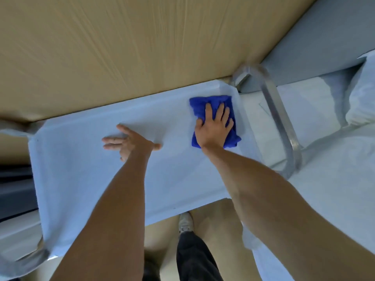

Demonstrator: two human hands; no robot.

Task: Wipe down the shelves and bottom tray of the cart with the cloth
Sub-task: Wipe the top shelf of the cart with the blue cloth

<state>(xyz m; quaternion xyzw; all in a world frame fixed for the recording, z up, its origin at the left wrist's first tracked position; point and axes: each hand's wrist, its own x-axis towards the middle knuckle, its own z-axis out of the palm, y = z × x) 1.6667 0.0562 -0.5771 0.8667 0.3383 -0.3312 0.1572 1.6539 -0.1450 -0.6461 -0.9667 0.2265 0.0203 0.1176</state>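
Observation:
A folded blue cloth [203, 107] lies on the pale grey cart shelf [85, 165], near its far right corner. My right hand [215, 126] presses flat on the cloth with the fingers spread. Resting on the middle of the shelf is my left hand [125, 141], palm down, its fingers straight and pointing left. Both forearms reach in from the bottom of the view.
A curved metal handle [278, 122] stands at the cart's right end. A large tan cardboard surface [121, 47] runs along the shelf's far edge. Below the near edge I see a shoe [185, 222] and a dark trouser leg [194, 258] on the floor.

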